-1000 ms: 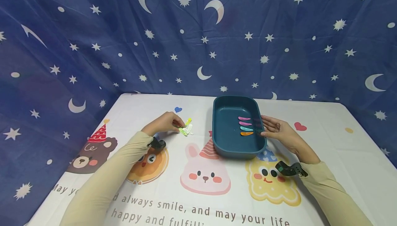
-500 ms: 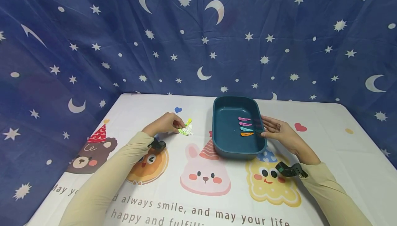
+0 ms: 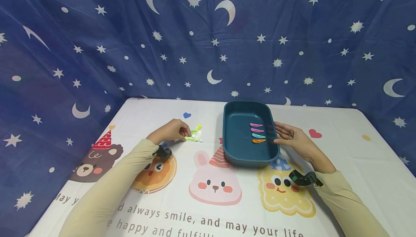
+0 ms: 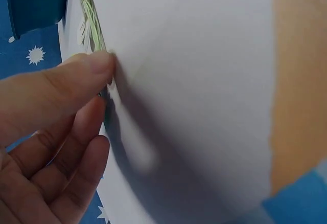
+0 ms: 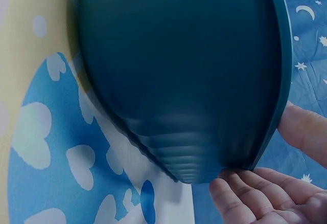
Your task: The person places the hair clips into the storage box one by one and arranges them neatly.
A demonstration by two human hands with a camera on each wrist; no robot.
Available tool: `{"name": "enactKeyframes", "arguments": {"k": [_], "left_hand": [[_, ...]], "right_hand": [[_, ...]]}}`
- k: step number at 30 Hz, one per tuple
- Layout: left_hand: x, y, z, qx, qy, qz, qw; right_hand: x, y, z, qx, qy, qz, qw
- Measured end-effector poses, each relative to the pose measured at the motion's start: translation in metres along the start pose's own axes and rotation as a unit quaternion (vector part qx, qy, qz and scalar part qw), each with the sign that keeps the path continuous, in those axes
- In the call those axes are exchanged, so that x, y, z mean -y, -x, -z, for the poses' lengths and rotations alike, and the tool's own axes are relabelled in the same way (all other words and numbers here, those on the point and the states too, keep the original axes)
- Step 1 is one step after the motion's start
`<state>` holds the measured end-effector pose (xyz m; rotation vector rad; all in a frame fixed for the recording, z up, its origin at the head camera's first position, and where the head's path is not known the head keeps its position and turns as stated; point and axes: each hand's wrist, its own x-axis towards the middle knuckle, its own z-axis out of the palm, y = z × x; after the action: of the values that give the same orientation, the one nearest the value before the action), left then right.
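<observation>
Left hand [image 3: 176,130] pinches a green clip [image 3: 191,139], other clips [image 3: 199,127] adjacent. Right hand [image 3: 295,140], straight-fingered, touches the blue bin [image 3: 238,141]. Printed tabletop [image 3: 354,146] beneath hands; starry curtain [image 3: 182,20] beyond.

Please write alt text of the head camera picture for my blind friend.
A person's left hand pinches at a small pile of hair clips on a white printed cloth; the right hand rests against a teal bin with four more clips inside.
</observation>
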<state>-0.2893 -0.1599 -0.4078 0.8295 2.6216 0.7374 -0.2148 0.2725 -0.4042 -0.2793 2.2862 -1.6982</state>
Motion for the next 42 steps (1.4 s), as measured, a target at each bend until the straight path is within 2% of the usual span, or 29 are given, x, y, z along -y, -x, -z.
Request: {"name": "enactKeyframes", "arguments": {"k": [10, 23, 42], "left_hand": [[-0.0006, 0.0051, 0.0013, 0.009, -0.020, -0.012, 0.9997], [-0.0022, 0.0054, 0.0022, 0.005, -0.023, 0.015, 0.9996], [-0.0004, 0.0045, 0.0012, 0.008, -0.016, 0.011, 0.9998]], "right_hand": [[0.0005, 0.0007, -0.0001, -0.002, 0.008, -0.002, 1.0000], [0.0006, 0.0006, 0.0001, 0.002, -0.002, 0.005, 1.0000], [0.0004, 0.0001, -0.0001, 0.005, -0.006, 0.007, 0.9999]]}}
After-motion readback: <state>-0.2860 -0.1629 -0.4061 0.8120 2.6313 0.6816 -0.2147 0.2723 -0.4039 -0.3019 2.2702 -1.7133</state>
